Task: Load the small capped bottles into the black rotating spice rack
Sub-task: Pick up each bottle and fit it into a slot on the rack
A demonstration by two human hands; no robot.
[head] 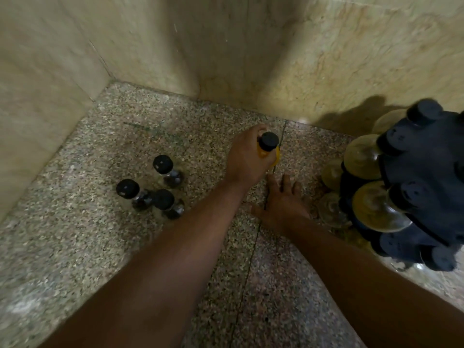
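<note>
A speckled granite table (75, 234) sits in a corner of beige marble walls (150, 46). The left hand (247, 156) grips a yellow bottle (268, 142), black cap up. The right hand (283, 204) lies flat, fingers spread, near the black spice rack (424, 177), which seems already part-loaded, though blurred. Three capped bottles (163, 199) stand well to the left.

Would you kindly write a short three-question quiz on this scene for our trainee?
1. True or false: the left hand grips a yellow bottle with a black cap.
2. How many dark-filled bottles stand loose on the speckled surface?
3. The black rack stands on which side of the right hand: A) the person's left, B) the person's right?
Key: 1 true; 2 three; 3 B.
</note>
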